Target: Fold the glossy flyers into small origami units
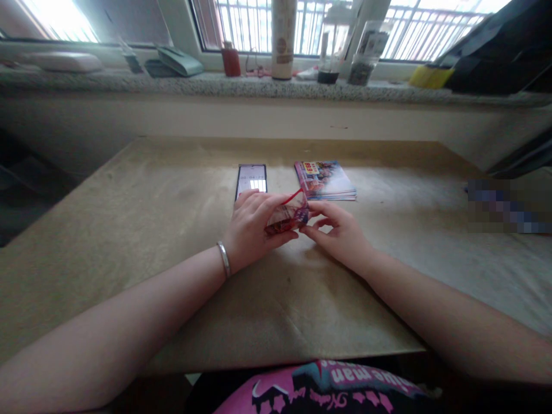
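Note:
My left hand is closed around a folded colourful paper leaflet, which it holds just above the brown table. A silver bangle sits on that wrist. My right hand pinches the leaflet's right end between thumb and fingers. Just behind both hands lies a stack of similar printed leaflets. A phone with a lit screen lies flat to the left of the stack, partly hidden by my left hand.
A stone windowsill at the back carries a tall white bottle, a small red bottle, jars and yellow sponges. A blurred-out item lies at the table's right edge.

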Motion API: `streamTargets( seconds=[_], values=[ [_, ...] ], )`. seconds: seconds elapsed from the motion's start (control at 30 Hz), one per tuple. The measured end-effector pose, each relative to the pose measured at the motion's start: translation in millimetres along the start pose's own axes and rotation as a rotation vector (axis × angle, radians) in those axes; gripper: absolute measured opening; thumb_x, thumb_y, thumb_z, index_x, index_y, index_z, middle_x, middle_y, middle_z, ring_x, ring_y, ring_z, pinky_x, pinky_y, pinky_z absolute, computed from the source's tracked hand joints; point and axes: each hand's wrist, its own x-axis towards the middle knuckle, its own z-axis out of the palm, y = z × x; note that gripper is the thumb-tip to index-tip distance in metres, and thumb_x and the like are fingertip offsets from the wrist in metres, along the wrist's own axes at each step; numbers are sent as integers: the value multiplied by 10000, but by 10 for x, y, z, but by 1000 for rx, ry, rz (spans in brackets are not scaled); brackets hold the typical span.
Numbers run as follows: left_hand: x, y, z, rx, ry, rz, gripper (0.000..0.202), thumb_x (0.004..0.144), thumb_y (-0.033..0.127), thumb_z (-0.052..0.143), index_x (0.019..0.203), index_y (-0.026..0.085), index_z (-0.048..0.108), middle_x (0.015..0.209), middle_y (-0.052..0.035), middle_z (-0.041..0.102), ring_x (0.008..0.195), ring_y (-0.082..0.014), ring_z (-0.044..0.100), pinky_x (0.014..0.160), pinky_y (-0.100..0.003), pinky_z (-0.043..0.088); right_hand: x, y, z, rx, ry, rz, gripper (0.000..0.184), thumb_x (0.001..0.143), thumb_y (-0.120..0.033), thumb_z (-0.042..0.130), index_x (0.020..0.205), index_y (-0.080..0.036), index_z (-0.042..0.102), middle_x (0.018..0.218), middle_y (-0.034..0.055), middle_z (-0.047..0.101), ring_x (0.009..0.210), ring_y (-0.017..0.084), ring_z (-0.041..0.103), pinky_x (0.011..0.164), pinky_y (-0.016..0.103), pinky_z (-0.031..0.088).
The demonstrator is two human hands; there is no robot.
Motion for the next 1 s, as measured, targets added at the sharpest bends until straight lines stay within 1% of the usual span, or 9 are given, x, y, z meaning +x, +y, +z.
streamTargets(
  seconds=[0.1,0.23,0.33,0.4,0.53,0.63,0.73,0.83,1.0],
  values=[
    [1,30,-4,-31,-11,9,630,766,418,629,1302,183,395,1170,-104,608,1081,-260,569,1030,-459,365,-7,-1,-22,-40,25,-56,343,799,-253,616,1142,-278,627,1042,41,652,864,149,617,642,257,560],
    [-6,35,15,-22,-12,-23,633,752,310,626,1312,188,358,1251,-112,570,1177,-257,539,1118,-497,276,-8,-10,-70,-77,30,-170,371,821,-226,575,1181,-305,625,1094,47,634,928,158,608,659,259,565],
    [-16,8,33,-32,-25,-25,650,741,322,652,1307,191,360,1276,-118,557,1203,-263,524,1138,-512,237,-8,-3,-88,-104,12,-211,391,821,-189,560,1191,-304,614,1119,49,629,961,163,603,668,266,566],
    [-25,-9,48,-31,-31,-23,674,744,336,660,1320,190,343,1275,-123,557,1198,-268,526,1136,-524,235,-13,10,-83,-97,11,-187,368,813,-186,583,1165,-287,614,1094,46,641,935,158,615,671,269,566],
    [-44,-27,84,-14,-20,-20,754,747,337,683,1363,177,279,1241,-129,578,1175,-277,541,1127,-542,239,-32,24,-60,-12,93,-143,301,785,-239,672,1075,-256,594,1030,35,680,888,158,648,643,265,566],
    [-50,-30,99,-3,-12,-18,783,741,332,693,1375,175,260,1217,-123,593,1151,-278,554,1120,-545,251,-45,-9,-76,-72,87,-207,239,819,-232,638,1052,-255,595,1093,46,688,942,173,659,653,279,570],
    [-48,-26,96,8,-14,-27,778,752,362,685,1377,185,256,1210,-113,597,1153,-278,550,1117,-548,257,-45,-58,-124,-212,50,-295,131,868,-211,576,974,-254,638,1125,47,691,1007,182,653,784,328,567],
    [-43,-20,84,-8,-19,-32,767,765,390,678,1378,188,265,1222,-116,592,1148,-276,551,1118,-556,245,-34,-67,-177,-306,48,-364,125,875,-206,578,960,-248,660,1101,53,704,1006,181,655,882,355,535],
    [-41,-29,75,-44,0,17,779,789,422,659,1402,186,242,1253,-134,565,1147,-274,552,1116,-557,252,-9,7,-245,-370,70,-439,96,854,-204,616,907,-238,688,1002,45,730,892,175,678,797,334,546]
  ],
)
